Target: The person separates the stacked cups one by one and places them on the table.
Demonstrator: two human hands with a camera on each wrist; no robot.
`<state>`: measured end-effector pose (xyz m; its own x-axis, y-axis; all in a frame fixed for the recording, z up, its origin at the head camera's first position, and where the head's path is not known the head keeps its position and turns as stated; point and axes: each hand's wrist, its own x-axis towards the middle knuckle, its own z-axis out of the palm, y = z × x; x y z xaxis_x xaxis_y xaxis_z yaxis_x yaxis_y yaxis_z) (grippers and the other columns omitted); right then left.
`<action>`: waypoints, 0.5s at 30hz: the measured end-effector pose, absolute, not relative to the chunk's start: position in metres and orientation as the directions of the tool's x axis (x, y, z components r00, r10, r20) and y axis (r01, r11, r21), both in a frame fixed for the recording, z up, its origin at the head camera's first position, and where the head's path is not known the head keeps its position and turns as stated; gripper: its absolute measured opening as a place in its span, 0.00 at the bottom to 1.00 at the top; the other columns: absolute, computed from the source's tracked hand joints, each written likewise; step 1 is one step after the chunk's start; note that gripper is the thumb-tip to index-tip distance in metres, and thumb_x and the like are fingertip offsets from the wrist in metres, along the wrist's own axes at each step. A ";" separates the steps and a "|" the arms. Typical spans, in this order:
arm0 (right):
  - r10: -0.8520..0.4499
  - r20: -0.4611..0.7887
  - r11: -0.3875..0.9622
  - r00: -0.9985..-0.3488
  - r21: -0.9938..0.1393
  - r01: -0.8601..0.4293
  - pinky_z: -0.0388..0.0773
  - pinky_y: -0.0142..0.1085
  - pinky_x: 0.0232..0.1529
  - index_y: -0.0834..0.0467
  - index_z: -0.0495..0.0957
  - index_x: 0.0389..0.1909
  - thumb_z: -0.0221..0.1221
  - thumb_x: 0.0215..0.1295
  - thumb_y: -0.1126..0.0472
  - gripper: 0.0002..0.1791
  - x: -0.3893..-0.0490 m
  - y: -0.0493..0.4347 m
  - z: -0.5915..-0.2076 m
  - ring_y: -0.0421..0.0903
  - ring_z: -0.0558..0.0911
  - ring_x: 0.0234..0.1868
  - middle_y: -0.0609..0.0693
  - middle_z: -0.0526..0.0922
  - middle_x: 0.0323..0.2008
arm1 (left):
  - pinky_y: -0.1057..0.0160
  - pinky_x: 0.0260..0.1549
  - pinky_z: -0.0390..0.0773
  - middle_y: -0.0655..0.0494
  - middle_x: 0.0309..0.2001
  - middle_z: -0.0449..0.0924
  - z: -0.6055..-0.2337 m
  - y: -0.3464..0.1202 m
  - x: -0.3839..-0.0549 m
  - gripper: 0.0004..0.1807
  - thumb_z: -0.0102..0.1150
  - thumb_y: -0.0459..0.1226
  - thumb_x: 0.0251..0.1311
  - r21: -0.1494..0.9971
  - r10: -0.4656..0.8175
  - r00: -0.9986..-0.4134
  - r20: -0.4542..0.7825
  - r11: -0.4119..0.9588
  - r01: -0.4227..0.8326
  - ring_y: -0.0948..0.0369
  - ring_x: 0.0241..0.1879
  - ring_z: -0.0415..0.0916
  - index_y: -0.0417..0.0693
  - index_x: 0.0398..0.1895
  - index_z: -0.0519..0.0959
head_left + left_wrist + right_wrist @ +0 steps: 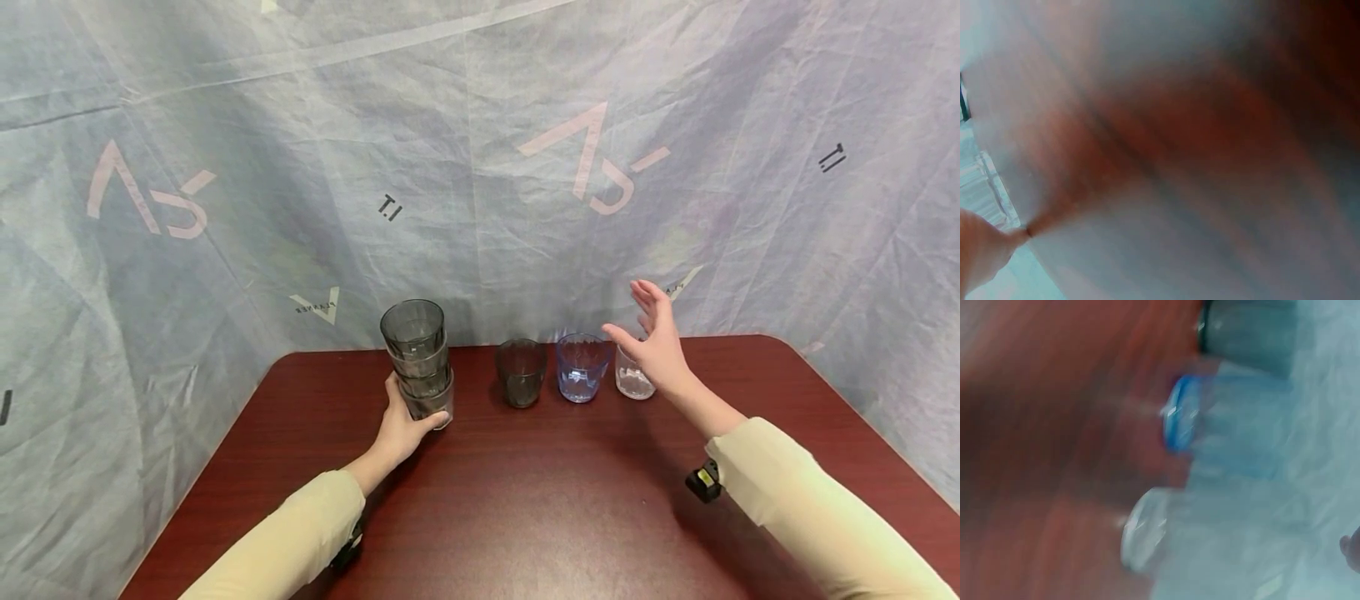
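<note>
My left hand grips the lowest part of a stack of nested drinking glasses, dark grey and see-through, with the thumb across the near side. Whether the stack touches the table cannot be told. In the left wrist view, part of a glass shows beside the thumb. My right hand is raised with fingers spread, holding nothing, and partly covers a clear glass. Left of that glass stand a blue glass and a dark grey glass, mouths up. The right wrist view is blurred.
The glasses are near the back edge of a dark red-brown wooden table. Close behind that edge hangs a pale grey printed cloth, which also closes off both sides.
</note>
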<state>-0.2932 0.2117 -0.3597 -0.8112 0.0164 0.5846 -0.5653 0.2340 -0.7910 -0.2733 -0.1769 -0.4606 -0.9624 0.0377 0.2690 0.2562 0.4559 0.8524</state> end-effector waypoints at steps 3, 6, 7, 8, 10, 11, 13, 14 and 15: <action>-0.040 0.594 0.207 -0.804 -0.782 -0.588 0.50 0.55 0.68 0.64 0.49 0.71 0.63 0.58 0.75 0.44 -0.291 0.192 -0.349 0.55 0.54 0.73 0.61 0.56 0.71 | 0.44 0.60 0.64 0.36 0.65 0.64 -0.461 -0.177 -0.274 0.57 0.75 0.36 0.50 0.854 0.038 -0.963 0.267 0.453 0.255 0.43 0.63 0.65 0.49 0.72 0.40; -0.092 0.607 0.184 -0.789 -0.769 -0.613 0.52 0.56 0.67 0.68 0.49 0.70 0.63 0.57 0.78 0.44 -0.287 0.170 -0.338 0.57 0.55 0.72 0.63 0.57 0.70 | 0.43 0.59 0.64 0.35 0.65 0.64 -0.461 -0.177 -0.274 0.57 0.74 0.36 0.51 0.850 0.040 -0.963 0.268 0.460 0.256 0.42 0.63 0.64 0.48 0.72 0.40; -0.112 0.611 0.182 -0.784 -0.763 -0.621 0.53 0.57 0.66 0.69 0.49 0.70 0.63 0.56 0.79 0.43 -0.284 0.163 -0.333 0.58 0.55 0.72 0.64 0.58 0.70 | 0.43 0.59 0.64 0.35 0.65 0.63 -0.461 -0.177 -0.275 0.57 0.74 0.37 0.51 0.848 0.041 -0.963 0.266 0.465 0.254 0.42 0.63 0.64 0.48 0.72 0.39; -0.132 0.615 0.184 -0.778 -0.756 -0.628 0.54 0.57 0.66 0.70 0.49 0.69 0.63 0.56 0.79 0.43 -0.282 0.155 -0.329 0.59 0.56 0.71 0.66 0.58 0.69 | 0.43 0.59 0.64 0.34 0.65 0.63 -0.461 -0.177 -0.275 0.56 0.74 0.37 0.51 0.846 0.041 -0.963 0.267 0.468 0.254 0.42 0.63 0.64 0.48 0.72 0.39; -0.170 0.621 0.185 -0.765 -0.742 -0.644 0.56 0.58 0.64 0.72 0.50 0.68 0.63 0.56 0.79 0.43 -0.277 0.140 -0.322 0.61 0.57 0.70 0.68 0.58 0.69 | 0.42 0.59 0.64 0.34 0.65 0.63 -0.461 -0.177 -0.276 0.56 0.74 0.37 0.52 0.841 0.040 -0.963 0.267 0.477 0.254 0.41 0.63 0.64 0.48 0.72 0.39; -0.189 0.620 0.189 -0.762 -0.738 -0.648 0.57 0.59 0.64 0.73 0.50 0.68 0.64 0.56 0.78 0.42 -0.275 0.133 -0.318 0.62 0.58 0.70 0.68 0.59 0.68 | 0.43 0.59 0.64 0.34 0.65 0.64 -0.461 -0.177 -0.276 0.56 0.74 0.37 0.52 0.841 0.039 -0.962 0.269 0.477 0.254 0.41 0.63 0.64 0.48 0.72 0.39; -0.229 0.616 0.189 -0.754 -0.732 -0.655 0.58 0.59 0.63 0.73 0.50 0.68 0.64 0.56 0.77 0.43 -0.273 0.120 -0.314 0.63 0.58 0.69 0.69 0.59 0.68 | 0.43 0.59 0.64 0.34 0.64 0.64 -0.462 -0.177 -0.276 0.56 0.74 0.37 0.52 0.841 0.038 -0.962 0.271 0.477 0.256 0.42 0.63 0.64 0.48 0.72 0.39; -0.248 0.610 0.186 -0.752 -0.732 -0.655 0.58 0.59 0.63 0.72 0.50 0.68 0.65 0.57 0.76 0.43 -0.273 0.114 -0.313 0.63 0.59 0.69 0.68 0.59 0.68 | 0.43 0.59 0.64 0.34 0.64 0.64 -0.462 -0.177 -0.276 0.56 0.74 0.37 0.52 0.840 0.037 -0.961 0.274 0.476 0.258 0.42 0.63 0.65 0.48 0.72 0.39; -0.267 0.604 0.183 -0.751 -0.733 -0.655 0.58 0.59 0.63 0.72 0.50 0.68 0.65 0.57 0.76 0.43 -0.273 0.107 -0.312 0.63 0.59 0.69 0.68 0.59 0.68 | 0.43 0.59 0.64 0.34 0.64 0.65 -0.462 -0.177 -0.276 0.56 0.74 0.37 0.52 0.840 0.038 -0.960 0.278 0.476 0.262 0.42 0.63 0.65 0.48 0.72 0.39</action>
